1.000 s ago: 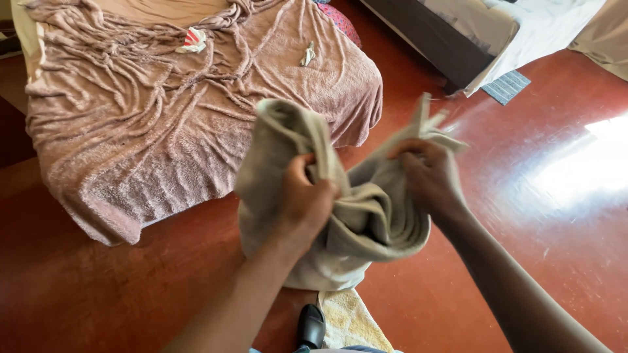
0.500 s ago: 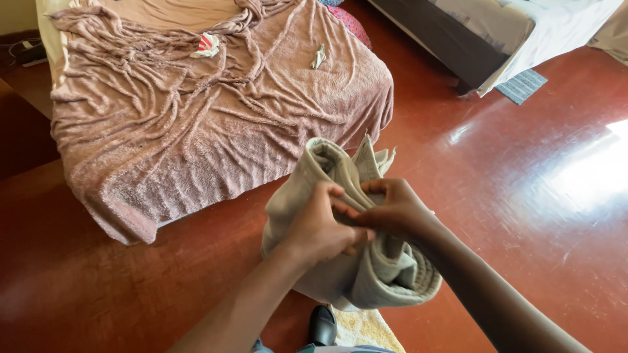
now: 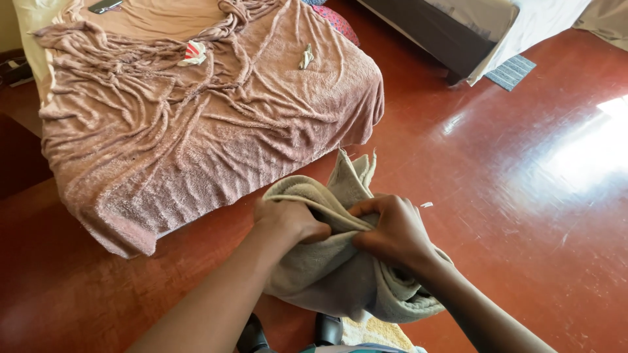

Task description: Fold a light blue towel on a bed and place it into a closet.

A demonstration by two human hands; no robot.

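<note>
Bed [image 3: 98,202] at upper left, draped in a rumpled pinkish-brown blanket [image 3: 196,131]; lying on it, a red-and-white folded cloth [image 3: 191,53], a small pale scrap [image 3: 306,56], a dark flat object [image 3: 104,6] at the far edge. Polished red floor [image 3: 523,216] below, carrying a yellow mat [image 3: 373,332].

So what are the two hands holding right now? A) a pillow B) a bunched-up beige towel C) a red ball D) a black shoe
B: the left hand and the right hand both grip a bunched-up beige towel, held up above the red floor beside the bed with its pinkish blanket.
</note>
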